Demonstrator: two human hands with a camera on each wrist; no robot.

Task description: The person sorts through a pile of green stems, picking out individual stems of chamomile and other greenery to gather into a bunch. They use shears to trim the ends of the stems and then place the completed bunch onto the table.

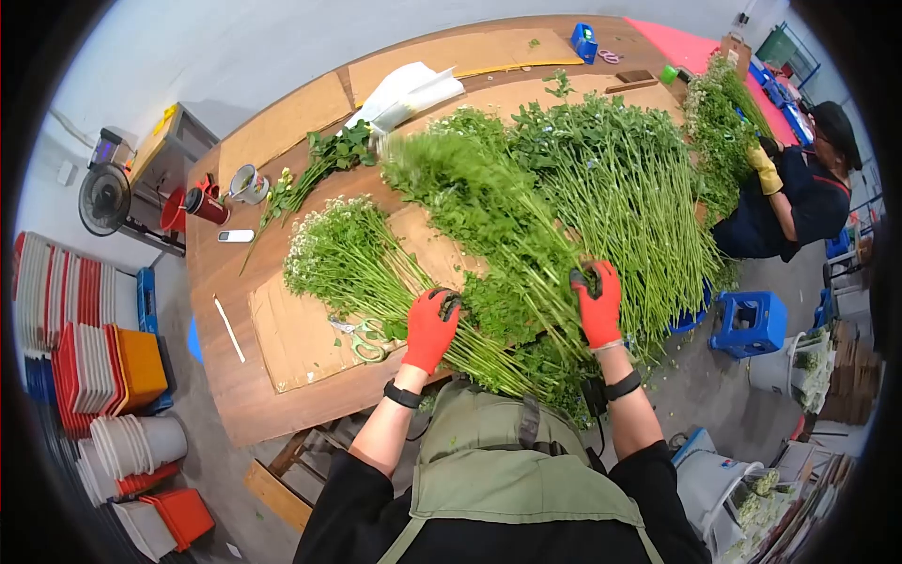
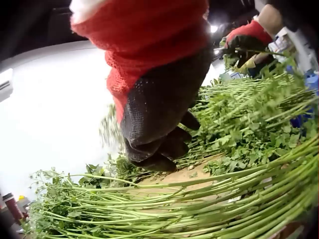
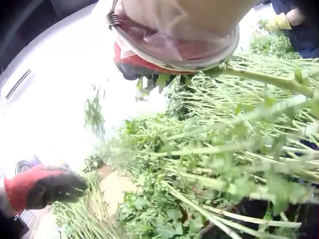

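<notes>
My left hand [image 1: 432, 329], in a red glove with black palm, hovers over the stems of a white-flowered bunch [image 1: 343, 254]. In the left wrist view its black fingers [image 2: 162, 144] bend loosely above the stems, holding nothing. My right hand [image 1: 598, 305], gloved alike, grips a leafy green stem; in the right wrist view a thick stem [image 3: 269, 79] runs out from under the glove. Feathery foliage [image 1: 418, 164] ahead of that hand is blurred by motion. Beside it on the right spreads a large pile of long green stems [image 1: 639, 207]. Cut leaves [image 1: 503, 305] lie between the hands.
Scissors [image 1: 365, 343] lie on cardboard [image 1: 287, 334] at the left. Further back are rose-like stems [image 1: 329, 160], white wrapping [image 1: 404, 94], a bucket [image 1: 249, 183] and a dark red cup [image 1: 207, 207]. Another person [image 1: 794, 193] works at the right, behind a blue stool [image 1: 747, 324].
</notes>
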